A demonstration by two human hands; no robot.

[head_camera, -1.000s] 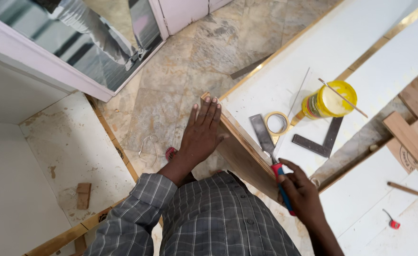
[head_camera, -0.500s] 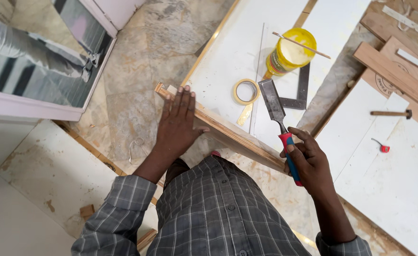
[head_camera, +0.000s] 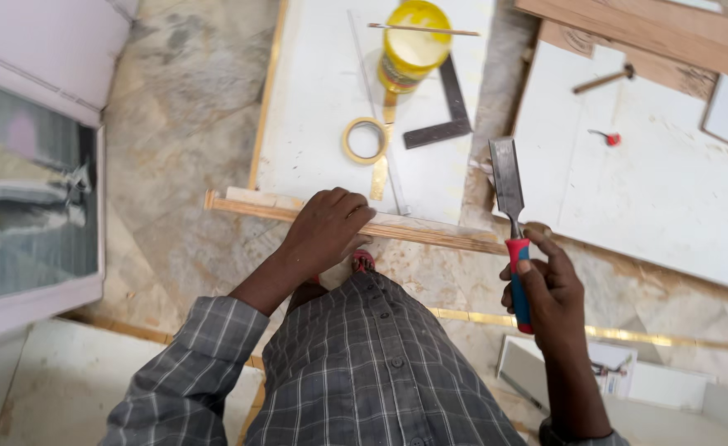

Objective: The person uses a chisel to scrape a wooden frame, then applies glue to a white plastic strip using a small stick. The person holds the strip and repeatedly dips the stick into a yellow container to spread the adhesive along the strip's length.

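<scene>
Wooden strip (head_camera: 430, 234) under left hand (head_camera: 324, 231), chisel (head_camera: 509, 215) in right hand (head_camera: 550, 289), yellow tub (head_camera: 412, 45) beyond

- A mottled beige marble floor (head_camera: 174, 107) runs under everything, dusty in even daylight.
- Large white laminate boards (head_camera: 670, 190) lie flat on it, one edged with a thin gold strip.
- A white-framed glass panel (head_camera: 25, 190) sits at left, reflecting.
- Bare wooden planks (head_camera: 645, 33) lie top right.
</scene>
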